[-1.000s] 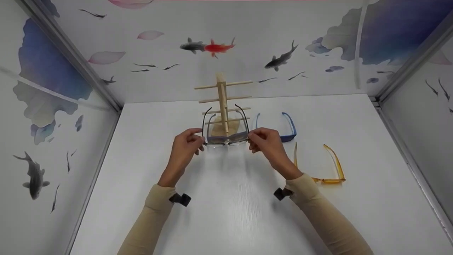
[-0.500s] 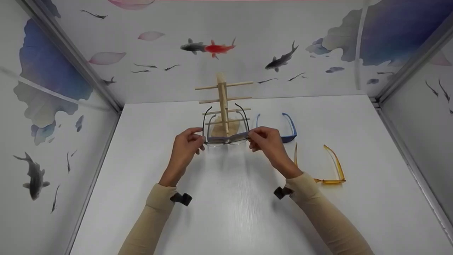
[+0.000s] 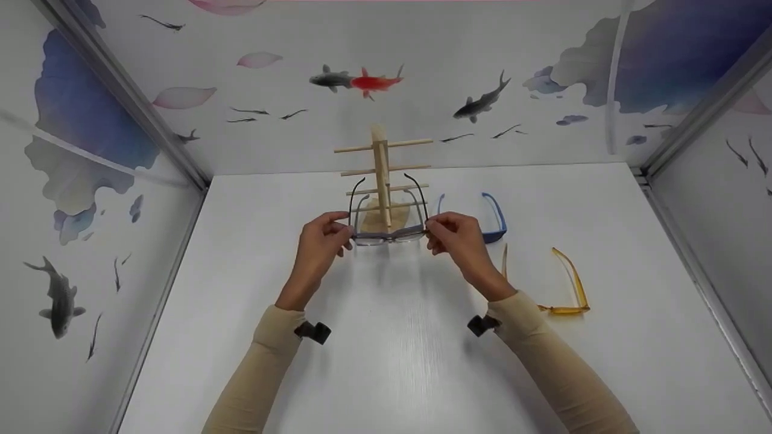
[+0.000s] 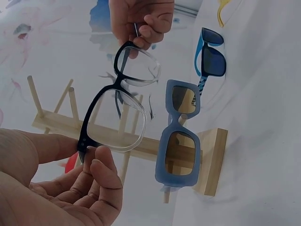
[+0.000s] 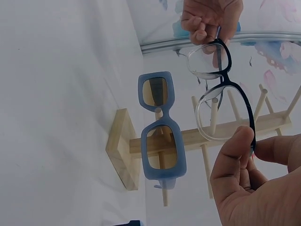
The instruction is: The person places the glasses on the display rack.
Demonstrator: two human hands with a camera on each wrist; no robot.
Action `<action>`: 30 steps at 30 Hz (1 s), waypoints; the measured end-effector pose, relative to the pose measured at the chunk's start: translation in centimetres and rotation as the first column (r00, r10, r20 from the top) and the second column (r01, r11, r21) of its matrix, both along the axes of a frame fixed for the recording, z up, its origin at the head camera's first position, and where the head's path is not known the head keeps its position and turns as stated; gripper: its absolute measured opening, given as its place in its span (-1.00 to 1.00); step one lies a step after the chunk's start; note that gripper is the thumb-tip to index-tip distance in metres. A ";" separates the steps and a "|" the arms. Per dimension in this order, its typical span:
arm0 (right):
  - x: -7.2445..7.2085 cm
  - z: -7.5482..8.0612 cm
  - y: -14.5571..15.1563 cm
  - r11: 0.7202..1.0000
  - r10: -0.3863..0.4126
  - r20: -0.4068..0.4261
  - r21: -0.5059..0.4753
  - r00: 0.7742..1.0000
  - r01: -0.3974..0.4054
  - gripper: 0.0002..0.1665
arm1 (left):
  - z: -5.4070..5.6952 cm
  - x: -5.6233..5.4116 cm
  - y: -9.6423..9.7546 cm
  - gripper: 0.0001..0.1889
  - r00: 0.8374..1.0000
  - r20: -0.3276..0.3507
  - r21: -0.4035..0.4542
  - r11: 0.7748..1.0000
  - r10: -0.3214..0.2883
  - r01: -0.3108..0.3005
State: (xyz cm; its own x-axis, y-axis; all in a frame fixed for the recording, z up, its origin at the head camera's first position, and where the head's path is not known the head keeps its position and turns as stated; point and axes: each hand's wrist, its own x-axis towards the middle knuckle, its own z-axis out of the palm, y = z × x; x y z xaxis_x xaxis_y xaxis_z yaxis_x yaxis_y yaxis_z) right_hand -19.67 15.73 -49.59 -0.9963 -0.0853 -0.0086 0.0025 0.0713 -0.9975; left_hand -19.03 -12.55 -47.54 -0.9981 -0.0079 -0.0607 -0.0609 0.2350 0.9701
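Observation:
Between both hands hangs a pair of eyeglasses [image 4: 117, 84] with a black upper rim and clear lower rim, temples pointing away toward the wooden display stand [image 3: 381, 175]. My left hand [image 3: 321, 244] pinches the left hinge corner between thumb and fingers. At the opposite hinge corner, my right hand [image 3: 461, 244] pinches the frame the same way. Grey-blue sunglasses [image 5: 163, 117] with brown lenses sit on the stand's lowest rung, just beyond and below the held eyeglasses in the wrist views. In the head view the two pairs overlap.
Blue sunglasses [image 3: 496, 235] rest on the white table [image 3: 386, 361], right of the stand. Yellow-framed glasses [image 3: 567, 310] lie nearer on the right, partly hidden by the right forearm. Printed walls enclose the table at the back and sides.
Both hands and the eyeglasses have shifted slightly forward, toward the stand. The grey-blue sunglasses and the pairs on the table have stayed where they were.

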 end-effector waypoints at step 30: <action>-1.6 0.4 -0.1 0.999 0.012 -0.002 0.039 1.000 -0.012 -0.69 | -0.5 -1.6 -0.1 -0.59 1.000 0.002 0.013 1.000 -0.002 0.002</action>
State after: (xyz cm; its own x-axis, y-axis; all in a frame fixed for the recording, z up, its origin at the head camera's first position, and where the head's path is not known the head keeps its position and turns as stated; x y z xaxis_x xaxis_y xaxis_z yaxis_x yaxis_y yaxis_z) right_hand -21.26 15.59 -49.18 -0.9953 -0.0965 -0.0097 -0.0010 0.1106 -0.9939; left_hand -20.68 -12.68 -48.02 -0.9980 -0.0049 -0.0625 -0.0620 0.2221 0.9731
